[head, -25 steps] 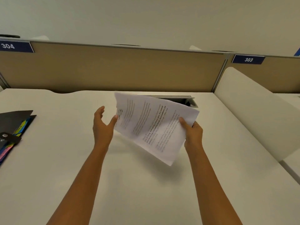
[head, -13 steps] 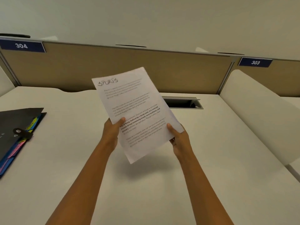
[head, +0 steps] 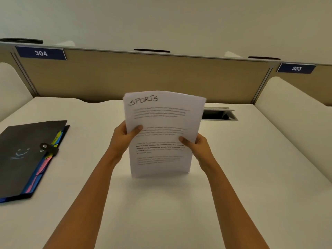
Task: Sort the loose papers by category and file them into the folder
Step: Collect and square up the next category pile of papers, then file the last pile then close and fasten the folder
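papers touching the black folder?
Apart. Head view shows bare desk between the papers, held in both hands, and the black folder.

White desk point(head: 161, 203), pale and smooth, bounded at the back by a tan partition point(head: 143, 76), dark folder point(head: 23, 155) lying flat near the left edge — coloured tabs showing along its side — rectangular cable slot point(head: 218, 115) set in at the back right.

A white desk point(head: 161, 203) is stretching away toward a tan partition point(head: 143, 76) topped by a grey rail. Blue number signs, 304 point(head: 41, 53) far left and 303 point(head: 296, 68) far right, are hanging on it. A pale wall point(head: 161, 20) is rising behind.
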A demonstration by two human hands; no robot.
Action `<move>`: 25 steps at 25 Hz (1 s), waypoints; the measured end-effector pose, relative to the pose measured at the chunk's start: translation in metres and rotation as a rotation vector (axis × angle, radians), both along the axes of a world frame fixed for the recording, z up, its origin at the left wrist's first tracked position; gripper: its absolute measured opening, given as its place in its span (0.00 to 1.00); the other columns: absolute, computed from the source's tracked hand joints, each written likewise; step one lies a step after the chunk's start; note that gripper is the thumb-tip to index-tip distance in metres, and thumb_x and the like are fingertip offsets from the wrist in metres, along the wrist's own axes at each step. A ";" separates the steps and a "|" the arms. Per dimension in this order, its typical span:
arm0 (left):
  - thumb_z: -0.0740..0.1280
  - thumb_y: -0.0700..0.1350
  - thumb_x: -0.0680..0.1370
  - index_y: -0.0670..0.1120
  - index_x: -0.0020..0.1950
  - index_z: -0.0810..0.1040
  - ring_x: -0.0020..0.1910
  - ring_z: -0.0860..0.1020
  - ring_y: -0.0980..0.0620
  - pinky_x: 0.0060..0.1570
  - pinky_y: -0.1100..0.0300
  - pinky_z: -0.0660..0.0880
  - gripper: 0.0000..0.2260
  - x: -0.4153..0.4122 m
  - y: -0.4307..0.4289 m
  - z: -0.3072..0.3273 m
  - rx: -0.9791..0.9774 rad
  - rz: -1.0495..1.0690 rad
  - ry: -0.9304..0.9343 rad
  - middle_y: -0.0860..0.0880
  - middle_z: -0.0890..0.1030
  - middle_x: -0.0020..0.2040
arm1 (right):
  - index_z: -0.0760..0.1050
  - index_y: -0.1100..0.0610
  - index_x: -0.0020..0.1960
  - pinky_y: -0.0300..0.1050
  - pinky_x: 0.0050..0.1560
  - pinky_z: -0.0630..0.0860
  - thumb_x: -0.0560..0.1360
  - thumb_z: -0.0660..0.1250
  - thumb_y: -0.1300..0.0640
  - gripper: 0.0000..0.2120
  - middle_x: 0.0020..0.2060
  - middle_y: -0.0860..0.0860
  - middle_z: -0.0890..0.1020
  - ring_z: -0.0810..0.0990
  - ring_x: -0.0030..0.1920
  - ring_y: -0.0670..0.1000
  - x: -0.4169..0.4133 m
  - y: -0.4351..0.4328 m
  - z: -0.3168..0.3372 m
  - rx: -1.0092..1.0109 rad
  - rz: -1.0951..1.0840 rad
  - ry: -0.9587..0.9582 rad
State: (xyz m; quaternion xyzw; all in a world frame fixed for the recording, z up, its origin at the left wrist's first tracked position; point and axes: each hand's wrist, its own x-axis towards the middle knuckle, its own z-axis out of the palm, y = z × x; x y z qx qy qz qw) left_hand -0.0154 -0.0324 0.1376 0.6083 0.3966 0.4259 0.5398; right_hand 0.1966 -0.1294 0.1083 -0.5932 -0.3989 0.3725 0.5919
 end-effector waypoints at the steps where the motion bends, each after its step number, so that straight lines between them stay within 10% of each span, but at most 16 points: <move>1: 0.66 0.45 0.77 0.46 0.60 0.75 0.48 0.81 0.50 0.49 0.50 0.79 0.12 -0.004 0.001 -0.001 0.009 -0.017 0.025 0.48 0.81 0.52 | 0.77 0.53 0.54 0.49 0.50 0.81 0.74 0.68 0.58 0.09 0.47 0.49 0.83 0.83 0.47 0.52 -0.005 0.001 -0.001 -0.010 -0.018 0.003; 13: 0.63 0.46 0.78 0.48 0.57 0.76 0.46 0.81 0.53 0.42 0.62 0.79 0.08 -0.048 0.016 -0.004 0.077 -0.087 0.154 0.54 0.82 0.48 | 0.78 0.50 0.51 0.43 0.43 0.81 0.72 0.71 0.56 0.09 0.47 0.48 0.84 0.83 0.46 0.51 -0.046 0.010 -0.004 -0.044 -0.082 -0.028; 25: 0.62 0.41 0.79 0.44 0.62 0.75 0.49 0.78 0.48 0.43 0.62 0.73 0.12 -0.185 0.070 -0.025 0.084 0.375 0.438 0.42 0.80 0.58 | 0.76 0.48 0.50 0.53 0.50 0.81 0.70 0.73 0.53 0.10 0.49 0.50 0.84 0.84 0.46 0.53 -0.150 0.051 -0.050 -0.145 -0.029 -0.011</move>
